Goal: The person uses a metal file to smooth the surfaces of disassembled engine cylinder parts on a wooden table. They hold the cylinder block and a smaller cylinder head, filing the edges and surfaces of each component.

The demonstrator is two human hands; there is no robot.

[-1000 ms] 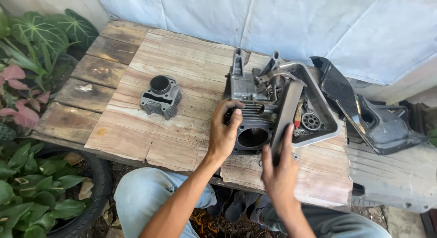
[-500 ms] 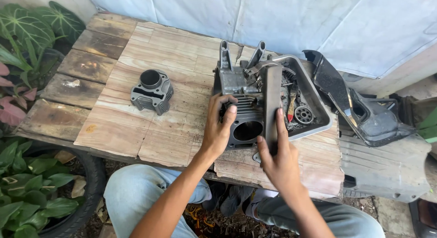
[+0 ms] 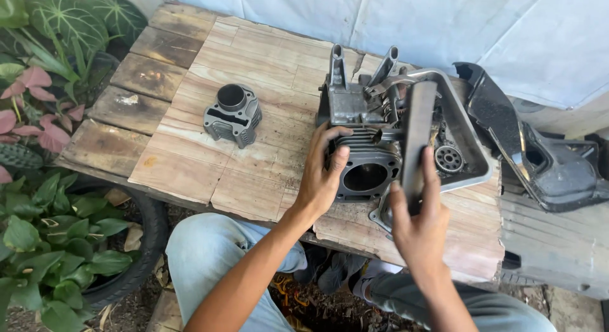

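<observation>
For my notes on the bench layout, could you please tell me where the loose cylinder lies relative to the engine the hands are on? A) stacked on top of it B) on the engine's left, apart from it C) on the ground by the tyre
B: the loose cylinder sits alone on the planks, left of the engine that both hands grip.

Hands on engine block

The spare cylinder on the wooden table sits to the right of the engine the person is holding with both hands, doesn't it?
Not quite. In the head view the spare cylinder stands on the wooden table to the left of the engine, apart from it. The left hand and right hand do both hold the engine.
</observation>
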